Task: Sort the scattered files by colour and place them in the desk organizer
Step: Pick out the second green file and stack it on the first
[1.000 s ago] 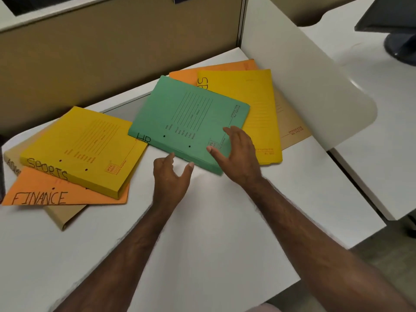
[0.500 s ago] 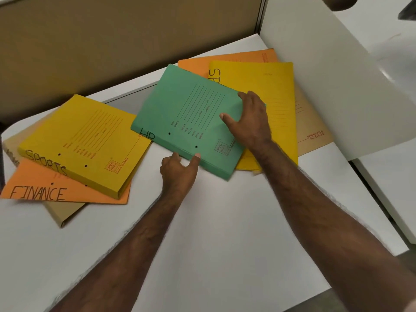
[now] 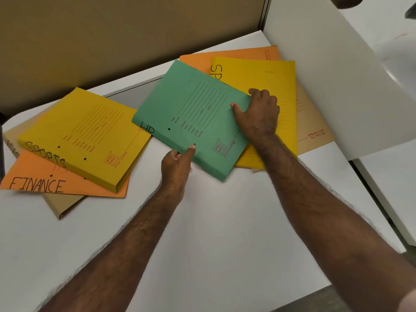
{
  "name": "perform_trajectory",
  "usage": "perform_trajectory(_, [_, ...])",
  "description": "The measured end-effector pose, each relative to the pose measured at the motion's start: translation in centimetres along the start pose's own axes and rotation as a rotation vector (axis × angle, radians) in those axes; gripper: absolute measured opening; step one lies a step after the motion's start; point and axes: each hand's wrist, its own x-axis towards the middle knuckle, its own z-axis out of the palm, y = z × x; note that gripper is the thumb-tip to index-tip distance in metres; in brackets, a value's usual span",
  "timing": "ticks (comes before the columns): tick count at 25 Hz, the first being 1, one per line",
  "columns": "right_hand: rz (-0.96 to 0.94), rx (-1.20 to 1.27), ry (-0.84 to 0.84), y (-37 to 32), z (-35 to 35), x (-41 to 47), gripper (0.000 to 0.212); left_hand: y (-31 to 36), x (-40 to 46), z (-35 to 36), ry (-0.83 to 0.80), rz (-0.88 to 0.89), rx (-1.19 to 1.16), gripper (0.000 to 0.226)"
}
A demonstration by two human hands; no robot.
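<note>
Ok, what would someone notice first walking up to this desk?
Probably the green file marked HR at the centre, the only green one, gripped by both hands: the left hand at its near edge, the right hand on its right side. Next, the yellow SPORTS file stacked over the orange FINANCE file at left.

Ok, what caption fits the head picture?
Both hands grip the green file on the desk.

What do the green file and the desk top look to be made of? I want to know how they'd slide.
Green file: probably matte card or paperboard; dull surface, printed lines, punched holes, creased spine. Desk top: seemingly smooth white laminate with a soft, even sheen; what lies under the surface can't be told.
</note>
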Motion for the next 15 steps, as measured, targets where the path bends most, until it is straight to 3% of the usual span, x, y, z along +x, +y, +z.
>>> perform_trajectory(9, [0.133, 0.161, 0.057, 1.1, -1.7, -3.7, 0.062, -1.3, -1.5, -1.6, -0.009, 0.050, 0.021, 0.055])
perform_trajectory(15, [0.223, 0.287, 0.118, 1.0, -3.9, -8.7, 0.059, -2.2, -3.5, -3.5, -0.016, 0.133, 0.037, 0.063])
